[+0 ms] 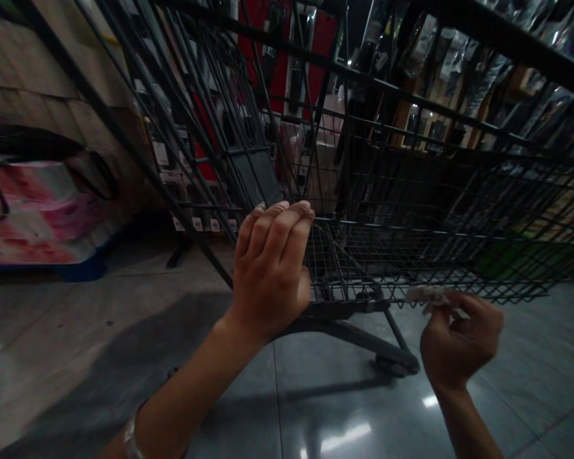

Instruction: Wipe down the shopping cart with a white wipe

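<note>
A dark wire shopping cart (392, 217) fills the middle and right of the head view, seen from its side. My left hand (272, 264) is closed on the cart's wire side, its fingers curled at the bars and the fingertips partly hidden. Lower right, my right hand (462, 338) pinches a crumpled whitish cloth (430, 294) between thumb and fingers. That cloth lies against the bottom wire edge of the basket. Whether it is fabric or paper I cannot tell.
Below the basket runs the cart's frame, with a wheel (397, 366) on the grey tiled floor (239, 421). Packaged goods hang on a rack (310, 64) behind the cart. At left, pink-and-white packs (38, 217) sit on a blue pallet (83, 266), with a black strapped bag (33, 141) on top.
</note>
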`<state>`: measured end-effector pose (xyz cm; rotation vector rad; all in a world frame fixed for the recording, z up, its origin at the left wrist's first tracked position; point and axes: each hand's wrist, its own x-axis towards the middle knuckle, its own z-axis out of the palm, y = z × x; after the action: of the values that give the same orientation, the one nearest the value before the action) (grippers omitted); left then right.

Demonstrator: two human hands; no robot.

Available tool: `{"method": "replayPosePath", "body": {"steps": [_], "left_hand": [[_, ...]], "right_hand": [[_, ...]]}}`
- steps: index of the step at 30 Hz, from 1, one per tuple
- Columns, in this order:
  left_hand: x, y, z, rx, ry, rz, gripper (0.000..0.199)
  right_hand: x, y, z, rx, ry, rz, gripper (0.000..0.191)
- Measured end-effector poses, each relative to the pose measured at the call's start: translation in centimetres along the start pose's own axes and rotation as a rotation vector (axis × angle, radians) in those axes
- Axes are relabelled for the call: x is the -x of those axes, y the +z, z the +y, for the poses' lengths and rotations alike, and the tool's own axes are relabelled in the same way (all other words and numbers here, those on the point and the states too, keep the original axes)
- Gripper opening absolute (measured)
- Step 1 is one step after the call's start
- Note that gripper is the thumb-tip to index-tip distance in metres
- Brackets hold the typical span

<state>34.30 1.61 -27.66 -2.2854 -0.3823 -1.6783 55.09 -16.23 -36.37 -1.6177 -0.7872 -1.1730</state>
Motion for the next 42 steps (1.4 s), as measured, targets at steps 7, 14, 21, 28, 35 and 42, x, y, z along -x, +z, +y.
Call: {"method": "replayPosePath", "body": {"steps": [7,14,21,28,35,42], "left_hand": [[-0.1,0.0,0.0,-0.013,0.0,0.001,0.058],[-0.2,0.1,-0.2,-0.042,-0.009,-0.001,0.056],[-0.2,0.3,-0.1,-0.049,-0.041,0.001,0.06],[1.1,-0.2,0.5,-0.066,0.007,-0.05,0.066],[3.9,0.3,2.2,0.033,0.117,-0.175,0.045],[5.7,1.9,3.8,-0.038,0.136,-0.27,0.04]], "right_hand": [[0.8,1.7,-1.9,0.03,-0.04,0.043,0.029],[1.0,2.1,-2.0,0.003,-0.09,0.091,0.014],[3.6,2.1,-4.2,-0.153,-0.159,-0.085,0.024],[5.8,1.7,-6.8,-0.43,-0.231,-0.307,0.03],[-1.2,0.5,-3.9,-0.055,-0.069,0.144,0.029],[-0.7,2.0,-3.1,-0.069,-0.158,0.108,0.03]]}}
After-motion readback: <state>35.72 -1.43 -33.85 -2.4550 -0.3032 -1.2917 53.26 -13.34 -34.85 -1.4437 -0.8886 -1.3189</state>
